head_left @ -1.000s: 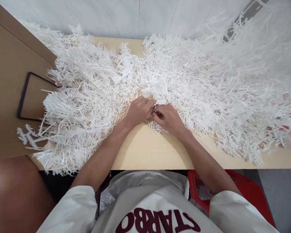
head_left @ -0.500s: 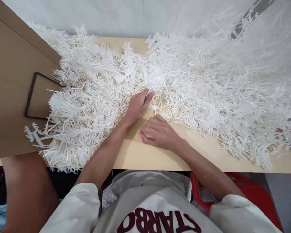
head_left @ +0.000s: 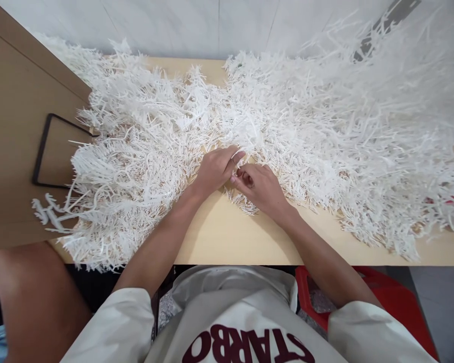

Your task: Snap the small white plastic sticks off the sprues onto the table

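Note:
My left hand (head_left: pixel 217 167) is closed, thumb against fingers, on a thin white branched plastic piece at the middle of the table. Close beside it, my right hand (head_left: pixel 264 190) curls with thumb and index finger pinched at that same white piece, near the left fingertips. The piece is small and partly hidden by my fingers. Around both hands spreads a big heap of white branched plastic strands (head_left: pixel 310 131). A small loose clump of strands (head_left: pixel 244 202) lies on the tabletop below my hands.
A brown board-like panel (head_left: pixel 18 116) with a black wire frame (head_left: pixel 41 151) stands at the left. Wooden tabletop (head_left: pixel 227 242) shows along the front edge. A tiled wall (head_left: pixel 196 25) is behind. Another person's limb (head_left: pixel 38 302) is at lower left; a red stool (head_left: pixel 397 307) at lower right.
My right hand has moved up from a fist near the table's front to meet my left hand. A small clump of strands now shows below the hands, where the right hand was.

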The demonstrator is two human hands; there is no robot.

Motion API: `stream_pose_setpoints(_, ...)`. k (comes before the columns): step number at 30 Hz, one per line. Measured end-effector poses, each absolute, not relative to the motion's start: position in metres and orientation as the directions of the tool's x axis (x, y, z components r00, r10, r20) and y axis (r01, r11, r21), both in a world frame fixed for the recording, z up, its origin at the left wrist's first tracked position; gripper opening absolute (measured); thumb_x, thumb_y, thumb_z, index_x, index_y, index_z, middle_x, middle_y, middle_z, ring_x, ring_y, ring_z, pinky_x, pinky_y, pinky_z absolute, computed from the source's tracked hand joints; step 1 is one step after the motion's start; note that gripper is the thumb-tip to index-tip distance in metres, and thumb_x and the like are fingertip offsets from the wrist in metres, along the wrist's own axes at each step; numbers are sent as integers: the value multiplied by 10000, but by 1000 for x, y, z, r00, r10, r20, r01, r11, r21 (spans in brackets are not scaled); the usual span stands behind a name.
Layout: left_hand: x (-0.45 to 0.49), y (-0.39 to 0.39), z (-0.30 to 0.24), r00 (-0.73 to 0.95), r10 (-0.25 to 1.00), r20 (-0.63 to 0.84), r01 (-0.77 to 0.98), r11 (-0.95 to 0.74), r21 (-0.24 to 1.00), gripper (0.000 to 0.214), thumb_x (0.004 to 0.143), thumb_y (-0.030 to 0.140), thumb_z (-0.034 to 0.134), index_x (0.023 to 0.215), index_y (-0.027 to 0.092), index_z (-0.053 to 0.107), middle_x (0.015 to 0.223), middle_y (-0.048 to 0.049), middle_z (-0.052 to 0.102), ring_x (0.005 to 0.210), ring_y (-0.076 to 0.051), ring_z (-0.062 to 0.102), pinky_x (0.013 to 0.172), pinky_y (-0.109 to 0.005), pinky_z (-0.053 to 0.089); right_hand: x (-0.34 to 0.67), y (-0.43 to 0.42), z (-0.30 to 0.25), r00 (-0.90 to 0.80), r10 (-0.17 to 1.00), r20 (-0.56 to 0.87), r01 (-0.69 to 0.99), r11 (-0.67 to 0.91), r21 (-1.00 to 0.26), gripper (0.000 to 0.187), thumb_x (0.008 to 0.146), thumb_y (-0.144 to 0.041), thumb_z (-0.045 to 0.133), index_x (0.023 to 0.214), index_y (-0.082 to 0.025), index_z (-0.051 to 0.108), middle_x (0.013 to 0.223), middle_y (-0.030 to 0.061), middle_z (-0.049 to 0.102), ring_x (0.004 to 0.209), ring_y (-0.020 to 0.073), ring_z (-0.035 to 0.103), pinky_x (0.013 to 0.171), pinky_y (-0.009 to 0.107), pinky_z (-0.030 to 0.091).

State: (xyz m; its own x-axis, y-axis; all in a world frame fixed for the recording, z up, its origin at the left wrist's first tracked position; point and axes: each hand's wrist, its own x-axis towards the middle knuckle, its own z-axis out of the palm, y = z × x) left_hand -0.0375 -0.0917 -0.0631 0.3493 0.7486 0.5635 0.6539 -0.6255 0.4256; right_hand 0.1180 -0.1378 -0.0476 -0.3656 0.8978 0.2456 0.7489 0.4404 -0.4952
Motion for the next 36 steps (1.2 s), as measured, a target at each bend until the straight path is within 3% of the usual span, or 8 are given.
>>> stream_pose_setpoints(6, -36, -91, -65, 378, 733, 566, 656, -643, 395, 386, 971, 414, 334, 681, 194, 462, 519, 28, 447, 498, -100, 395, 536, -262, 278, 121, -134, -49, -436, 863, 257, 738, 506, -447, 232, 882, -239, 464, 654, -201, 457, 614, -22, 516, 608, 124, 460, 670, 280, 328)
stream_pose_setpoints(14, -35, -91, -67, 444, 771, 457, 690, -620, 374, 451, 967, 483, 264, 727, 195, 514, 552, 3, 486, 543, -137, 418, 557, -275, 291, 123, -137, -51, -533, 698, 478, 676, 691, -255, 270, 841, -170, 442, 573, -206, 425, 515, -33, 453, 506, 105, 357, 596, 274, 345)
stream_pose_setpoints(18, -35, -88, -69, 421, 778, 466, 692, -608, 390, 471, 955, 514, 267, 705, 197, 510, 554, 1, 480, 564, -138, 420, 573, -272, 299, 125, -135, -50, -533, 687, 494, 650, 706, -281, 254, 819, -156, 460, 575, -210, 413, 512, -40, 446, 499, 98, 342, 581, 270, 353)
stream_pose_setpoints(22, -46, -74, -72, 221, 831, 511, 687, -504, 523, 446, 947, 524, 300, 706, 204, 495, 525, 20, 457, 504, -112, 367, 543, -270, 270, 113, -151, -45, -587, 594, 550, 479, 803, -356, 253, 770, -119, 465, 550, -217, 387, 485, -50, 410, 490, 95, 334, 560, 270, 332)
stream_pose_setpoints(25, -53, -68, -71, 34, 881, 472, 650, -379, 659, 427, 945, 533, 309, 715, 213, 474, 480, 52, 382, 447, -92, 312, 514, -269, 250, 100, -165, -43, -676, 460, 576, 386, 886, -255, 234, 802, -130, 481, 588, -221, 450, 526, -41, 467, 531, 103, 399, 583, 286, 334)
stream_pose_setpoints(29, -49, -74, -67, 135, 877, 461, 666, -425, 613, 429, 945, 536, 312, 739, 202, 487, 526, 39, 423, 484, -93, 359, 532, -266, 269, 101, -159, -46, -463, 637, 617, 597, 738, -314, 64, 874, -215, 520, 854, -219, 581, 719, 8, 594, 703, 143, 538, 699, 315, 391)
stream_pose_setpoints(32, -45, -82, -63, 241, 840, 486, 680, -503, 534, 434, 950, 522, 306, 738, 195, 498, 539, 29, 423, 516, -103, 367, 542, -265, 273, 111, -143, -51, -251, 807, 534, 736, 518, -437, 196, 890, -358, 540, 1031, -228, 582, 944, 64, 621, 894, 195, 568, 784, 344, 394)
stream_pose_setpoints(36, -42, -85, -64, 301, 812, 500, 693, -547, 470, 447, 960, 501, 283, 730, 192, 510, 528, 23, 414, 524, -110, 366, 546, -260, 273, 120, -130, -57, -317, 876, 363, 763, 463, -451, 254, 942, -400, 446, 837, -215, 585, 794, 15, 618, 754, 151, 549, 734, 308, 343)
